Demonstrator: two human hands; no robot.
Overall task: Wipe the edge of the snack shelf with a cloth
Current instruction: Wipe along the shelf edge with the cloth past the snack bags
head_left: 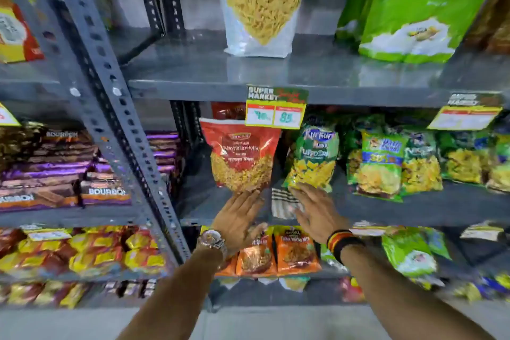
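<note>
A striped black-and-white cloth [281,203] lies on the grey middle shelf [414,210], near its front edge, between my two hands. My left hand [237,218], with a watch on the wrist, has flat spread fingers touching the bottom of a red Navratan Mix bag [240,154]. My right hand [317,212], with a red, yellow and black band on the wrist, is open too, fingertips at the bottom of a green Kurkure Puffcorn bag [314,160] and the side of the hand against the cloth. Neither hand grips anything.
A price tag [276,107] hangs from the upper shelf edge [193,91]. Green snack bags [386,165] fill the middle shelf to the right. A slotted grey upright [110,107] stands at the left, with Bourbon biscuit packs [105,190] beyond it. Orange packets [295,251] sit below.
</note>
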